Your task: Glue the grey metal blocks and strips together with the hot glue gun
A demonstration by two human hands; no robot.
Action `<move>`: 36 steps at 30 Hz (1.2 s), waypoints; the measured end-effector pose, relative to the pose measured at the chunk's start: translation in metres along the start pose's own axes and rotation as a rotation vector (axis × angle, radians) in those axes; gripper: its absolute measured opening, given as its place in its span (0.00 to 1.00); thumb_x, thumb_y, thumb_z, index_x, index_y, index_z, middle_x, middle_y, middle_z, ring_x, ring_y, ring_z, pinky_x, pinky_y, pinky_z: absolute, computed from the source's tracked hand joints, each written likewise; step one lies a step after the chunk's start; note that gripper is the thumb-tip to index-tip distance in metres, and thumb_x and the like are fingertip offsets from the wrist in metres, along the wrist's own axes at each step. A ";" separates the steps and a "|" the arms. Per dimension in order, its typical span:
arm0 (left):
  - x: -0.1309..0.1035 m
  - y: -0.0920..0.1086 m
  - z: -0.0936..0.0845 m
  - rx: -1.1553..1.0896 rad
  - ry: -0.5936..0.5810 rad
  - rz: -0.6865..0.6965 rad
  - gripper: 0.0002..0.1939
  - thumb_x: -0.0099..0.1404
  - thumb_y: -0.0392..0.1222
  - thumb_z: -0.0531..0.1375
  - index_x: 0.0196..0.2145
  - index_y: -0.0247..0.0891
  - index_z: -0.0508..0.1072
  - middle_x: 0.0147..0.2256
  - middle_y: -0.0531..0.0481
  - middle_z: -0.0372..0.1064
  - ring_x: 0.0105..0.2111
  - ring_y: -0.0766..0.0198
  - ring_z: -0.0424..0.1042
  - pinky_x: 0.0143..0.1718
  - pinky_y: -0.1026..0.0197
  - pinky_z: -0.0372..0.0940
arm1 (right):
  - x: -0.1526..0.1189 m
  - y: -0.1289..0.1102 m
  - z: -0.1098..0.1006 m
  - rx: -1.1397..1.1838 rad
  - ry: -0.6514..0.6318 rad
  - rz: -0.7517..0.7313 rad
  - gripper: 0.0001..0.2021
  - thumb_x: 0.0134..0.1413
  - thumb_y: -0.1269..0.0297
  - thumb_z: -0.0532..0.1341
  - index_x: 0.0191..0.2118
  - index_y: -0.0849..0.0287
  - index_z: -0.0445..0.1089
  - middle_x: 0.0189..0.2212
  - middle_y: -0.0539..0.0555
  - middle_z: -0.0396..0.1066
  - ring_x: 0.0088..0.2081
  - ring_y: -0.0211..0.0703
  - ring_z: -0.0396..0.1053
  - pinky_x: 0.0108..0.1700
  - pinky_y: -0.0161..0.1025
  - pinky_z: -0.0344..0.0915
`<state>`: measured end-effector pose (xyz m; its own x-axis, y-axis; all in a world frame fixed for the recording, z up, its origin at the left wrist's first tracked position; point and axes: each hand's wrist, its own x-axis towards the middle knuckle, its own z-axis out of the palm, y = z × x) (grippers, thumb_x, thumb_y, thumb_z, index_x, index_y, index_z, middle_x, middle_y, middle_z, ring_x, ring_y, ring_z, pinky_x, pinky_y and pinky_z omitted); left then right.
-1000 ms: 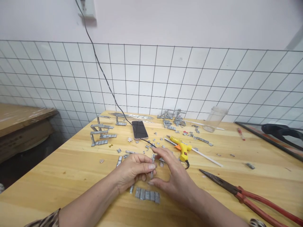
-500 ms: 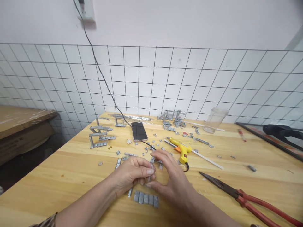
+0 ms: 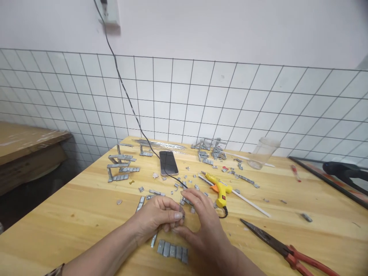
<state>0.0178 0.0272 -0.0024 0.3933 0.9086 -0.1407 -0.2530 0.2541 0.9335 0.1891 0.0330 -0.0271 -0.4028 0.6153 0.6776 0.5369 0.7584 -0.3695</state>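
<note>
My left hand [image 3: 161, 216] pinches a small, thin grey metal strip [image 3: 183, 211] between thumb and fingers; most of the strip is hidden now. Around its other side curls my right hand [image 3: 207, 222], index finger at the top and thumb near the lower end. Just below the hands lies a row of flat grey segments [image 3: 172, 251] joined side by side. A narrow grey strip [image 3: 154, 240] is under my left wrist, and a segmented strip [image 3: 140, 203] lies beyond that forearm. Loose grey bits [image 3: 185, 183] are scattered past my fingertips.
A yellow glue gun [image 3: 220, 191] lies right of centre, near red-handled pliers [image 3: 268, 235]. A phone [image 3: 168, 163] rests under a black cable [image 3: 126, 92]. Grey bracket-like assemblies [image 3: 118, 172] stand at left, more [image 3: 217, 149] at the back. A clear cup [image 3: 263, 153] stands back right.
The view has shifted slightly. Both hands stay together, drawn a little nearer and left; the strip between them has turned and shows less than before.
</note>
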 end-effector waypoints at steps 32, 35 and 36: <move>0.004 0.005 -0.006 0.086 0.131 0.097 0.14 0.44 0.46 0.70 0.25 0.32 0.77 0.19 0.48 0.72 0.20 0.67 0.68 0.19 0.68 0.56 | 0.036 -0.030 -0.022 0.577 0.011 0.668 0.09 0.46 0.60 0.63 0.29 0.60 0.74 0.26 0.53 0.77 0.29 0.43 0.73 0.33 0.38 0.69; 0.007 0.001 -0.006 0.118 0.140 0.099 0.15 0.43 0.47 0.70 0.24 0.32 0.78 0.19 0.48 0.71 0.19 0.67 0.67 0.19 0.68 0.56 | 0.035 -0.027 -0.017 0.580 0.025 0.734 0.07 0.43 0.62 0.65 0.27 0.59 0.74 0.25 0.52 0.76 0.29 0.44 0.73 0.33 0.38 0.69; 0.008 0.000 -0.006 0.130 0.144 0.098 0.15 0.42 0.47 0.70 0.24 0.32 0.78 0.18 0.48 0.71 0.19 0.67 0.67 0.18 0.68 0.56 | 0.035 -0.026 -0.016 0.576 0.027 0.751 0.06 0.42 0.62 0.65 0.27 0.59 0.74 0.25 0.52 0.76 0.29 0.44 0.73 0.32 0.38 0.68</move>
<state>0.0157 0.0366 -0.0057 0.2393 0.9673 -0.0842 -0.1645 0.1259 0.9783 0.1724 0.0316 0.0163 -0.0796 0.9860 0.1467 0.1971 0.1598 -0.9673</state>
